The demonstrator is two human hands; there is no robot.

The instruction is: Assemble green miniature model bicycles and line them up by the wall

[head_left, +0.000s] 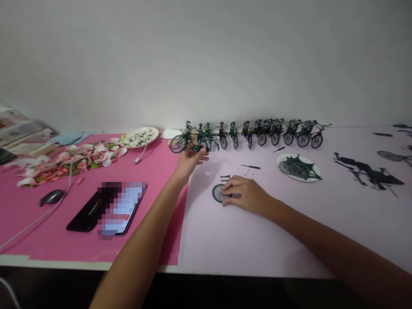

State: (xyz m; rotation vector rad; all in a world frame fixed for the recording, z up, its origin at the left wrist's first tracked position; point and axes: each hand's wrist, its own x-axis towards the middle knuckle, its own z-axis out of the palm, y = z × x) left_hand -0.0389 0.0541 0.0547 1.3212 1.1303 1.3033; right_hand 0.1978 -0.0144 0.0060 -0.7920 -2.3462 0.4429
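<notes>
My left hand (189, 162) is closed around the lower part of a dark green model bicycle (178, 143) at the left end of a row of similar ones. Lower down, my right hand (245, 193) has its thumb and fingers closed on a small spoked bicycle wheel (218, 193) lying on the pale sheet. The hand covers the wheel's right side. Just behind it lies a small dark forked part (225, 177). A thin screwdriver (252, 167) and a few tiny pieces lie farther back.
Several model bicycles (275, 134) stand along the wall. To the right are a white plate (310, 179) of wheels and frames, and loose dark parts (370, 174). On the pink sheet are two phones (86, 214), a mouse (52, 197), a white cable (69, 184), artificial petals (96, 156) and another plate (154, 133).
</notes>
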